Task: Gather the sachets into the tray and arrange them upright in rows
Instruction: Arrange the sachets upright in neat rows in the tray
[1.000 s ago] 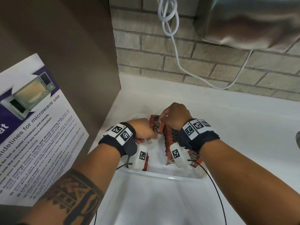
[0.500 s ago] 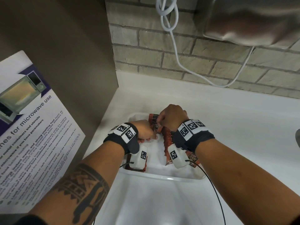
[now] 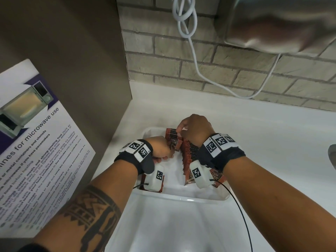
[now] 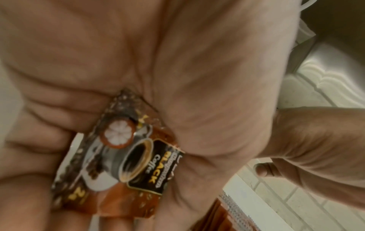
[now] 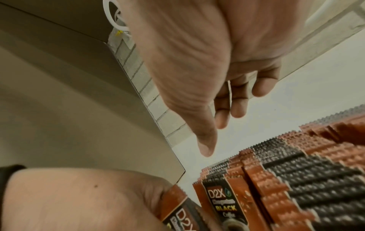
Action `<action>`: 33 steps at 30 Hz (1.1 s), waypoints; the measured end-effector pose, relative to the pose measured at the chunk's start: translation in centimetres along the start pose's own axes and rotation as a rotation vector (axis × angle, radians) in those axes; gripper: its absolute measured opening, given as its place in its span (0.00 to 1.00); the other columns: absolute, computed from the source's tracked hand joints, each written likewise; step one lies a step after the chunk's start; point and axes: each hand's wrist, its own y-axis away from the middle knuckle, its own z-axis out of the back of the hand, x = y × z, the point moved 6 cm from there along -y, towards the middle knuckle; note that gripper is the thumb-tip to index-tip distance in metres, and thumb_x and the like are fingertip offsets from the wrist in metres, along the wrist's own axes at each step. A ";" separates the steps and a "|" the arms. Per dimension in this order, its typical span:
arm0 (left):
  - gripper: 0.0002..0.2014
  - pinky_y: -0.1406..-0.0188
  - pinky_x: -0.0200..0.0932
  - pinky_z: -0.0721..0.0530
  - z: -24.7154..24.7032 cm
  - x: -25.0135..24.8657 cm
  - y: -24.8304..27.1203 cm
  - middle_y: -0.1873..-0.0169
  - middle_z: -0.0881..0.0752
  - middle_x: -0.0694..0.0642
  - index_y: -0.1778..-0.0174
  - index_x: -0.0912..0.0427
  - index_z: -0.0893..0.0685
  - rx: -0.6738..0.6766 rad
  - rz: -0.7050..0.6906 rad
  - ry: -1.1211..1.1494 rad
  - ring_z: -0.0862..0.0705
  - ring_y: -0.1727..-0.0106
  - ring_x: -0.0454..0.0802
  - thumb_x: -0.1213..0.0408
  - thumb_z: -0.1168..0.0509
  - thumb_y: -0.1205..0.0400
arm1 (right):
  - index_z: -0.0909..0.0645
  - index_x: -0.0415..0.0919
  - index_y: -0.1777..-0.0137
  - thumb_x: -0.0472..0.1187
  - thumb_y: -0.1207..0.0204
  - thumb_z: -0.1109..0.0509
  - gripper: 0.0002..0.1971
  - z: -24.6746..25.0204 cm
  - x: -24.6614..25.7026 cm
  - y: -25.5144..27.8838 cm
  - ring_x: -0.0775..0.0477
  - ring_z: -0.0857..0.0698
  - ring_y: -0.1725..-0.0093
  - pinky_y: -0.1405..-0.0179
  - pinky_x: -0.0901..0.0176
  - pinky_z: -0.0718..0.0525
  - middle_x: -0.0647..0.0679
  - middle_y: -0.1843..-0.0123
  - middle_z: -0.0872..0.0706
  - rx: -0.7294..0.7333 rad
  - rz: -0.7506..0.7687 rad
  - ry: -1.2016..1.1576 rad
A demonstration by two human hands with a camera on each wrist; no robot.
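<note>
A white tray (image 3: 181, 197) sits on the counter. A row of orange-brown and black sachets (image 3: 190, 151) stands upright along its right side, shown close in the right wrist view (image 5: 296, 179). My left hand (image 3: 169, 148) grips one black coffee sachet (image 4: 128, 156) at the row's far left end (image 5: 177, 211). My right hand (image 3: 181, 130) hovers over the far sachet tops with its thumb (image 5: 205, 140) pointing down, its fingers loosely curled and nothing between them. More sachets (image 3: 162, 180) lie partly hidden under my left wrist, and another sachet (image 3: 216, 176) lies under the right wrist.
The tray stands in a corner: a brown panel (image 3: 81, 70) on the left with a microwave poster (image 3: 36, 142), and a brick wall (image 3: 236, 79) behind. A white cable (image 3: 196, 60) hangs from a steel appliance (image 3: 281, 24). The white counter (image 3: 272, 142) stretches to the right.
Both hands stay at the row's far end, and the left keeps hold of its sachet. Only the view has shifted slightly.
</note>
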 end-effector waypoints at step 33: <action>0.14 0.61 0.43 0.18 3.8 0.0 3.4 0.61 0.15 0.56 0.62 0.62 0.14 -0.241 -0.056 -0.407 0.17 0.59 0.53 0.54 0.30 0.19 | 0.08 0.48 0.59 0.45 0.33 0.24 0.05 -0.9 0.9 0.1 0.48 0.12 0.51 0.42 0.51 0.15 0.53 0.60 0.09 0.067 -0.152 -0.070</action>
